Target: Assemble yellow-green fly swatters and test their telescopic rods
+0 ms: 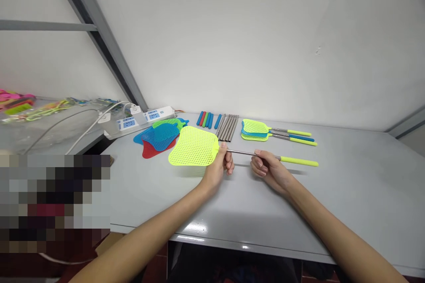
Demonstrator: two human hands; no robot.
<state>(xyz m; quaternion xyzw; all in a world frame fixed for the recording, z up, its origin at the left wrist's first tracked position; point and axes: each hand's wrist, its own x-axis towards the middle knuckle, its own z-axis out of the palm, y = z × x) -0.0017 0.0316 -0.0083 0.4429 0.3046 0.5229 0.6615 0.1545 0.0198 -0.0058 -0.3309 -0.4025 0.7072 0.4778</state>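
Note:
A yellow-green fly swatter (194,147) is held level above the table, its mesh head to the left and its grip to the right. My left hand (219,166) is closed round the base of the head, where the thin metal rod begins. Farther right along the rod, my right hand (268,167) pinches it just before the grip. Behind the held swatter lie loose mesh heads in blue (162,136), green and red, partly overlapping. Several coloured grips (208,119) and several metal rods (228,127) lie in rows near the wall. Whole swatters (255,130) are stacked to their right.
A white power strip (146,119) with plugs and cables lies at the table's back left. Plastic bags and coloured items (43,110) cover a surface farther left. A white wall (252,53) rises behind the grey table (358,203). The lower left is pixelated.

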